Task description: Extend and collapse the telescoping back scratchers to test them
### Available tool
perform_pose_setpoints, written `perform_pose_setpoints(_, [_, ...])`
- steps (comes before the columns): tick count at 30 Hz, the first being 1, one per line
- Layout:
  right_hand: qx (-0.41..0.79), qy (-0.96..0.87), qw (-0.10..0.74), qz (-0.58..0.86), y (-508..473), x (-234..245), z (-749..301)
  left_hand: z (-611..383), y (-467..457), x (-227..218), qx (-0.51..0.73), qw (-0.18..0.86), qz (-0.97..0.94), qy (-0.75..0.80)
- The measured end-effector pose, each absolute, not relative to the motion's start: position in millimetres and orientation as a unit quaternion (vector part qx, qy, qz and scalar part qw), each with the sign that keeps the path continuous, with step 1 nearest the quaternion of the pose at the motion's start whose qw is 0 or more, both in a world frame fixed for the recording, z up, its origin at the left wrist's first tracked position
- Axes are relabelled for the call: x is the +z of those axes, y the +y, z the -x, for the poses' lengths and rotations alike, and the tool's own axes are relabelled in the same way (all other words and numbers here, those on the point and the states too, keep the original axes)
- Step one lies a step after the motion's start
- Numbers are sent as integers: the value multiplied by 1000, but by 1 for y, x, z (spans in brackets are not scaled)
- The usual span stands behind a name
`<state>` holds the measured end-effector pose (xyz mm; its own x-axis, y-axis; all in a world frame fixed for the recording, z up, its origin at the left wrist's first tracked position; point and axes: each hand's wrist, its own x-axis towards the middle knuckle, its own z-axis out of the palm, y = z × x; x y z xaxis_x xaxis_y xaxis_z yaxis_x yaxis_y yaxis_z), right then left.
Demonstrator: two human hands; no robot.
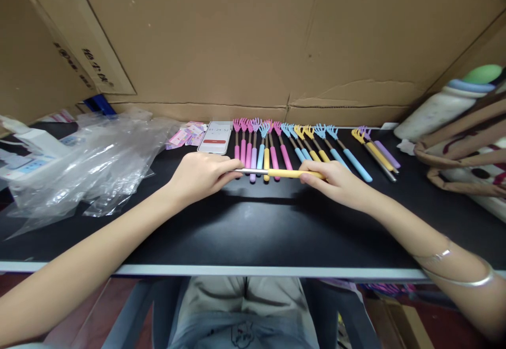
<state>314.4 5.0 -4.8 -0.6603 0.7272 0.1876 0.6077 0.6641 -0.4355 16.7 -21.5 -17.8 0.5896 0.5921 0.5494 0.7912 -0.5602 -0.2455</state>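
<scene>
Both hands hold one telescopic back scratcher [276,173] crosswise above the black table [253,233]. My left hand [200,175] is closed on its silver metal end. My right hand [336,180] is closed on its yellow handle end. Behind it, a row of several back scratchers [300,146] with pink, blue, yellow and purple handles lies side by side, claw heads pointing away from me.
A white phone [215,137] lies left of the row, with small pink packets [185,135] beside it. Crumpled clear plastic bags [90,159] cover the left side. A bag [466,148] and a bottle [438,109] stand at right. Cardboard walls [253,38] rise behind.
</scene>
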Motion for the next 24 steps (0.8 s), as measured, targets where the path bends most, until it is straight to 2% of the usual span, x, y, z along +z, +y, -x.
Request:
perform_pose_setpoints(7, [217, -879, 190, 379, 1, -4, -310, -19, -24, -22, -243, 257, 852, -386])
perform_pose_setpoints(24, [370, -834, 155, 378, 0, -13, -304, -30, -32, -27, -260, 303, 848, -350])
